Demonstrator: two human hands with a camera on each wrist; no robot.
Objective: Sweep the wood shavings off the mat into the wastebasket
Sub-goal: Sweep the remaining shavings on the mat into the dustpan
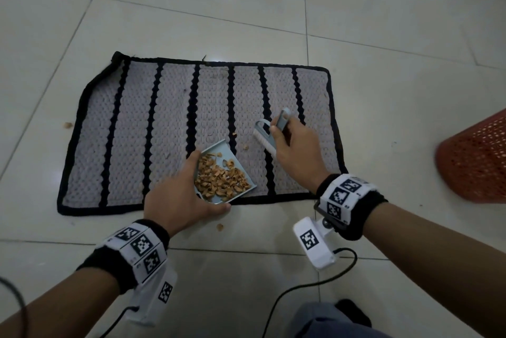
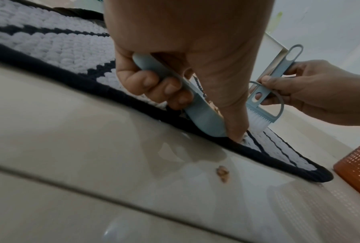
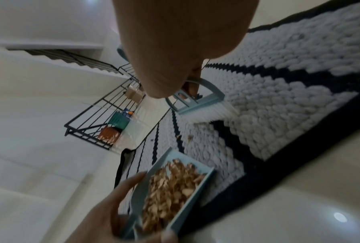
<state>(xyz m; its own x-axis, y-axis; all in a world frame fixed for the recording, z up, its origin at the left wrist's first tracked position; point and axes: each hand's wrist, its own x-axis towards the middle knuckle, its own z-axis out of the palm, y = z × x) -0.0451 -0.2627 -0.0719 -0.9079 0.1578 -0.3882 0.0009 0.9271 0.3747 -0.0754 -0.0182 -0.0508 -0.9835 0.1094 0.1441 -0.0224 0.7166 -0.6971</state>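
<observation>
While our left hand [image 1: 178, 195] grips the small blue dustpan [image 1: 219, 151] by its rear edge, fingers curled around it, most of the wood shavings [image 1: 219, 179] already lie heaped inside, at the near edge of the mat [image 1: 137, 118]. Our right hand [image 1: 295, 151] is closed around the handle of the brush [image 1: 267, 135], its white bristles touching the mat just beside the dustpan's open mouth, on the far right of it. A few loose shavings [image 1: 245, 147] remain on the mat between bristles and mouth, so we judge the next stroke should go from the brush toward the dustpan. Two stray pieces lie on the floor [image 1: 273, 23] off the mat. The red wastebasket [image 1: 473, 162] stands well to the right of the mat, nearer our right hand
</observation>
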